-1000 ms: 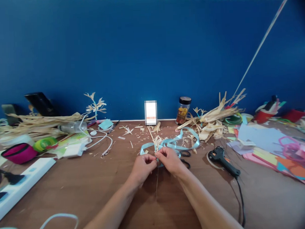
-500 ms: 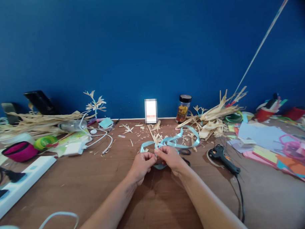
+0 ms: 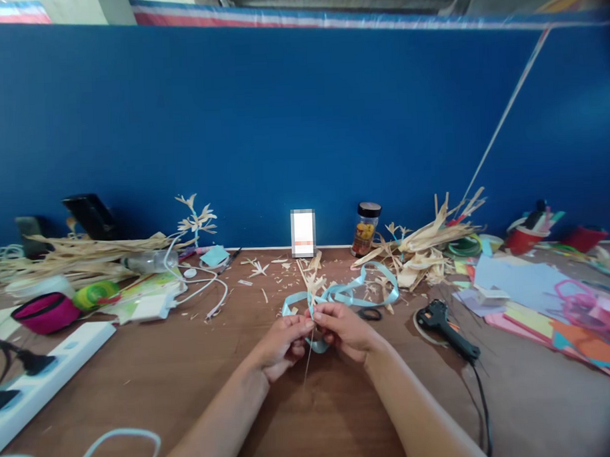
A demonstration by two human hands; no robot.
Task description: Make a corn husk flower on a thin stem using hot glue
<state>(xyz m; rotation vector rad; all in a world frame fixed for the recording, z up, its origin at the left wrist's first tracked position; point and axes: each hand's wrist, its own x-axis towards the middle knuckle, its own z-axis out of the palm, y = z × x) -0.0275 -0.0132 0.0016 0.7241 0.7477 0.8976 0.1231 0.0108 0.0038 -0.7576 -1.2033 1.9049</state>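
My left hand point(image 3: 286, 344) and my right hand point(image 3: 349, 330) meet over the table, thumbs and forefingers pinched at one spot. Between them is the stem of a pale dried-husk flower point(image 3: 314, 285), its petals pointing away from me. A thin wire stem point(image 3: 306, 370) runs out below the fingertips toward me. Light blue ribbon point(image 3: 391, 284) is wound at the flower's base and loops across the table to the right, with another loop under my hands. My fingertips hide the exact pinch point. Black scissor-like handles point(image 3: 371, 314) lie just beyond my right hand.
A black glue gun point(image 3: 447, 330) rests on the right, near coloured paper point(image 3: 517, 281). Dried husks point(image 3: 425, 244) and a jar point(image 3: 366, 230) stand behind. At left are a white power strip point(image 3: 55, 377), cables, a pink pouch point(image 3: 46, 312) and a finished husk flower spray point(image 3: 197, 215).
The view has tilted up, showing the top of the blue partition. My hands stay together at the flower's stem, and the wire below them now shows clearly.
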